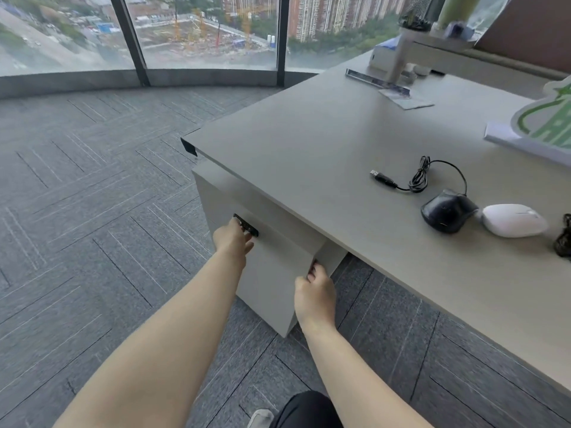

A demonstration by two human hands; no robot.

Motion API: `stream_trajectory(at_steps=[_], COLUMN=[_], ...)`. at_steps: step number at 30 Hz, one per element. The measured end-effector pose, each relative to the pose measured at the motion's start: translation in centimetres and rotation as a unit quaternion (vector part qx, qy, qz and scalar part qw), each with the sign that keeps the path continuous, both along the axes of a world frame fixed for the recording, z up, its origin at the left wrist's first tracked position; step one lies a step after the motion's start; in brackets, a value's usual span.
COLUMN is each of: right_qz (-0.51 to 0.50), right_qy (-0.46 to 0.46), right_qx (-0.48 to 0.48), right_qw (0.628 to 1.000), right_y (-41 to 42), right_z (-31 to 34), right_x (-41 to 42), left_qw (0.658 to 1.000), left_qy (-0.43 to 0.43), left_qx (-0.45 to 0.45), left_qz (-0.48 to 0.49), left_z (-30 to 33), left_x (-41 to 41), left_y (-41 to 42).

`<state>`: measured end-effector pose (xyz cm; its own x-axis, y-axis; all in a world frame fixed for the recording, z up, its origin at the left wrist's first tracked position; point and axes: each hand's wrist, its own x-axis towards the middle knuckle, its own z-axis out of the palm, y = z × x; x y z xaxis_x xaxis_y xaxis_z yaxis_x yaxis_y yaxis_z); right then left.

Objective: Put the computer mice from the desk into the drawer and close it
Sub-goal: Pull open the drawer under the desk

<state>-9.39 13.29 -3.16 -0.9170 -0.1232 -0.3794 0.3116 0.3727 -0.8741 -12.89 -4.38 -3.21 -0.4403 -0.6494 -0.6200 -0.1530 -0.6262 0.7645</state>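
Under the tabletop (309, 143), the left hand (232, 240) hooks the drawer (278, 273) handle (246, 225); the right hand (315, 293) pinches its edge. Both mice (black mouse (448, 211), white mouse (513, 219)) remain above. Risk: fingers caught, or the cable (420, 174) snagging.

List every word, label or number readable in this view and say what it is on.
None can be read in full.
Green-and-white sign at the desk's right edge: large green letters, cut off by the frame, unreadable.
Blue-and-white box at the far end: print too blurred.
Black mouse, white mouse: no legible marking.
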Motion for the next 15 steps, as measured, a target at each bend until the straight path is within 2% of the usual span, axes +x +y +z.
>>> stream_trajectory(at_steps=[7, 15], right_qz=[-0.01, 0.047], right_qy=[0.01, 0.041], right_qx=[-0.007, 0.024], right_qw=[1.0, 0.998], right_y=[-0.2, 0.7], right_z=[-0.3, 0.0], right_x=[0.1, 2.6], left_qw=[0.998, 0.999], left_qy=[-0.007, -0.032], left_qx=[0.062, 0.025], left_qz=[-0.014, 0.033], left_z=[-0.9, -1.9], left_x=[-1.0, 1.7], left_y=[-2.3, -3.0])
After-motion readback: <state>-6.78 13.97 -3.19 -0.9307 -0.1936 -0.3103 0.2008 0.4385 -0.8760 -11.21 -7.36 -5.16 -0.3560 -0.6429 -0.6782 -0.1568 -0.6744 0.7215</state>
